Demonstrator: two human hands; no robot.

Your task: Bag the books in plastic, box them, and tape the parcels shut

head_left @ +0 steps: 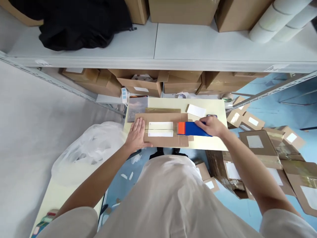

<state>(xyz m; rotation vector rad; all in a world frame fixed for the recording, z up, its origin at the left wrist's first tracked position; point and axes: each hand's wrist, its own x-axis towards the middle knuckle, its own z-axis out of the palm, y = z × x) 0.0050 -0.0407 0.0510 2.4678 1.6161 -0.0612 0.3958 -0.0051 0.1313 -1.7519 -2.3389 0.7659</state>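
A flat brown cardboard box (160, 141) lies on the pale yellow table, with two white paper strips (160, 125) on its top, one on each side of a thin lengthwise line. My left hand (136, 134) rests flat on the box's left end, fingers stretched out and thumb spread. Over the right end, my right hand (210, 126) grips a flat blue thing with an orange end (194, 129); its exact kind I cannot tell. The orange end points left and overlaps the cardboard near the strips. Whether it touches the cardboard is unclear.
The table (213, 142) also bears a white card (196, 110) and a dark picture sheet (137, 106). A shelf (185, 43) with boxes spans the back. Cardboard boxes (260, 145) are piled at right; a white plastic bag (89, 152) lies at left.
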